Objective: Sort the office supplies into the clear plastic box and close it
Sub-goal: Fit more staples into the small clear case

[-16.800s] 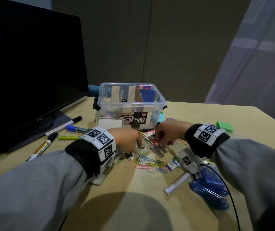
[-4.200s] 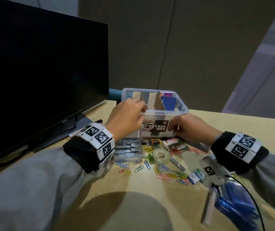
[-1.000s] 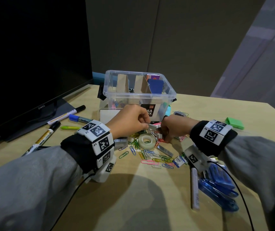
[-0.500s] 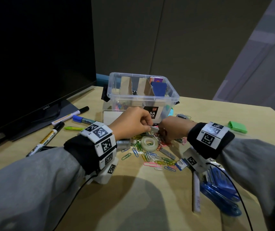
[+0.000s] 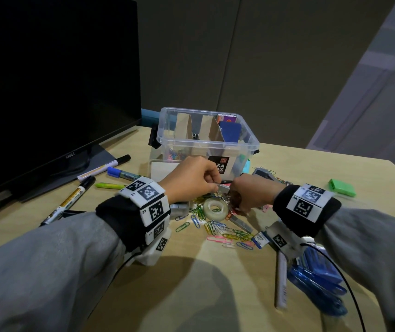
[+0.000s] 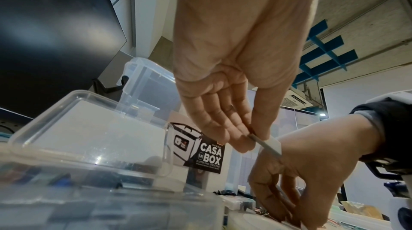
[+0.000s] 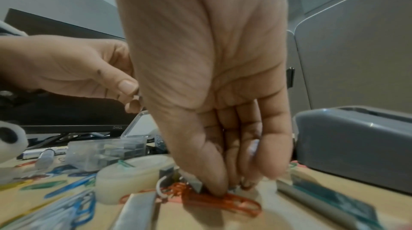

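Staple strip (image 6: 265,143) pinched between left hand (image 5: 191,179) fingers (image 6: 243,138).

Right hand (image 7: 214,92) fingertips hide the item pinched among the paper clips (image 7: 223,200). Stapler (image 7: 356,145), at 3 o'clock, is cropped.

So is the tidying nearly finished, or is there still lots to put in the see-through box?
Not nearly. Done: the clear plastic box holds some coloured clips and a blue card. In hand: the left hand pinches a thin grey staple strip; the right hand picks at the pile. Left: scattered coloured paper clips, the clear tape roll, marker pens. The box stands open.
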Tool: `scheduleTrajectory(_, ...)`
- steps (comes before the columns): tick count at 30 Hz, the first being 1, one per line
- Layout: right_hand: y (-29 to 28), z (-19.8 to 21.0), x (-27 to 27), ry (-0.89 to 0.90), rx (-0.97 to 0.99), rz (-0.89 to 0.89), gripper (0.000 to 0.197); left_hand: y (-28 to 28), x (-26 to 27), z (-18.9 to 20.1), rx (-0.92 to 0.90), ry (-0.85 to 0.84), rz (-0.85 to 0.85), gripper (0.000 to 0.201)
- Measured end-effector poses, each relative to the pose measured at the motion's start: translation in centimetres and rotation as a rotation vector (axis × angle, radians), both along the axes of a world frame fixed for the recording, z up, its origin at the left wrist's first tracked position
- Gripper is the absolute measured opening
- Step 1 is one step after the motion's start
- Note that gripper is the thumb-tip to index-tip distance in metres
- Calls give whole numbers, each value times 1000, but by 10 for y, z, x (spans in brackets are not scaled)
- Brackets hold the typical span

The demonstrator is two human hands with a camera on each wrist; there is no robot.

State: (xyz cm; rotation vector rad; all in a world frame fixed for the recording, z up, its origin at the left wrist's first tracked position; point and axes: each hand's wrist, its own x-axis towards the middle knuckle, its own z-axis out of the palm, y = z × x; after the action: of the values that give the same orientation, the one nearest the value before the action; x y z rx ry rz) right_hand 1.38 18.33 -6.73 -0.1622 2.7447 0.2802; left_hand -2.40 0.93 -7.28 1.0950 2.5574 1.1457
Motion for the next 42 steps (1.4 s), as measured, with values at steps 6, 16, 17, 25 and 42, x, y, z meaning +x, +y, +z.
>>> scheduleTrajectory(6,2,0,0,28,-18,-12,19,0,0,0,-14,41,15,10)
scheduleTrajectory(16,2,-3,4,79,0,33,14,6,6,-4,-94,107,7,8)
scheduleTrajectory(17,2,-4,5,82,-10,34,14,7,7,-4,-95,105,3,8)
scheduleTrajectory(25,6,-5,7,72,-95,26,17,7,6,-4,-94,72,8,9)
scheduleTrajectory(42,5,-4,8,99,-160,99,5,3,4,-3,-74,51,38,9)
